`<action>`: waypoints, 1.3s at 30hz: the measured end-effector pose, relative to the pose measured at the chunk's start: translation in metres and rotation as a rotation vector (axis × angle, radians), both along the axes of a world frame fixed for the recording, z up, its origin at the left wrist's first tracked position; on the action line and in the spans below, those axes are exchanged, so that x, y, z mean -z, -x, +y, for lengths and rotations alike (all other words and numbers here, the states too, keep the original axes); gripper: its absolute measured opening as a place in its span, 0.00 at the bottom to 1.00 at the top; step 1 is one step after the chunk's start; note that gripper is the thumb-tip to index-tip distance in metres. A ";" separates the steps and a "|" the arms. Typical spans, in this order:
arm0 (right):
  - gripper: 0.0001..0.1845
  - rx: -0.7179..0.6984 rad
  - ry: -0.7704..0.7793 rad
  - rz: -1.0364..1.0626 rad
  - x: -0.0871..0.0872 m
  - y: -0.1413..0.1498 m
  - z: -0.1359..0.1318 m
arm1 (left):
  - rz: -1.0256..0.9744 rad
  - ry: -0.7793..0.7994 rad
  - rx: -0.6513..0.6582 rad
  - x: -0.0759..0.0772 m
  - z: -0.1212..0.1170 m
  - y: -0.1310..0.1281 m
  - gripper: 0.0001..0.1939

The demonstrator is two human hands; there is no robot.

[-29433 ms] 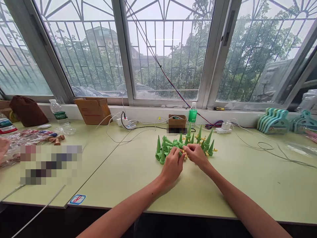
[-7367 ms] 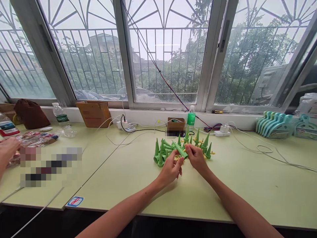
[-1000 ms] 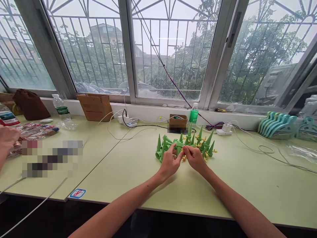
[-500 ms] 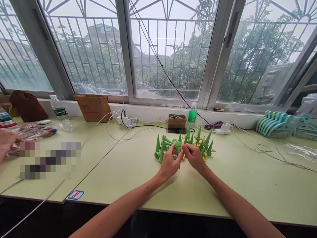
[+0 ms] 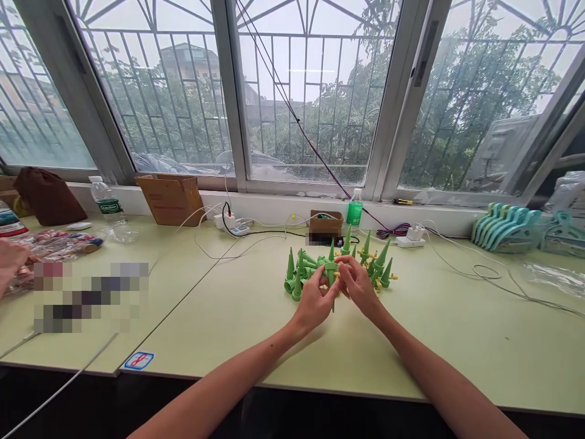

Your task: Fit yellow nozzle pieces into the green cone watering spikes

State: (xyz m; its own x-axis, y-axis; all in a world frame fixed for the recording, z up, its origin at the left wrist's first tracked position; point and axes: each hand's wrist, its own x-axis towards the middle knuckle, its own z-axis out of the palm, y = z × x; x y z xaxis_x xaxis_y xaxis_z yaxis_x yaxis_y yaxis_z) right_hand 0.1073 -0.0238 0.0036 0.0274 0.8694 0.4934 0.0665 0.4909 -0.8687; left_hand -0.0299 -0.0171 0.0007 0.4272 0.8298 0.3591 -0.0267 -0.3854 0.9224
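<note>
My left hand [image 5: 315,300] is closed around a green plant watering spike [image 5: 329,271], its tapered tip pointing down below the fingers. A small yellow valve [image 5: 337,275] sticks out of the spike's side towards the right. My right hand [image 5: 361,288] has its thumb and fingers bent round this valve, partly hiding it. Behind both hands several more green spikes [image 5: 290,265] stand or lie in a cluster on the table. Those on the right side [image 5: 379,259] carry yellow valves.
A small brown box [image 5: 325,222] and a green-labelled bottle [image 5: 354,210] stand behind the cluster. Cables and a power strip [image 5: 410,241] lie towards the window. Stacked turquoise hangers [image 5: 505,228] are at right. Another person's hand [image 5: 11,262] shows at far left.
The fingers of my right hand have shifted round the yellow valve and spread a little, with the index finger higher. My left hand keeps its hold on the spike.
</note>
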 end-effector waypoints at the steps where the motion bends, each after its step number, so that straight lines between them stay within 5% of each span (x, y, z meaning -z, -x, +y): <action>1: 0.19 -0.006 -0.003 -0.008 -0.001 0.000 -0.001 | -0.002 0.012 0.014 -0.001 0.000 0.000 0.26; 8: 0.18 -0.045 0.026 -0.032 -0.004 0.000 -0.003 | -0.059 0.213 0.073 -0.004 -0.001 0.001 0.39; 16: 0.18 -0.092 0.079 -0.010 -0.001 -0.004 -0.001 | -0.087 0.303 0.120 -0.002 0.001 0.003 0.42; 39: 0.18 -0.091 0.094 -0.011 -0.002 -0.008 0.001 | -0.059 0.332 0.130 -0.006 0.000 0.005 0.37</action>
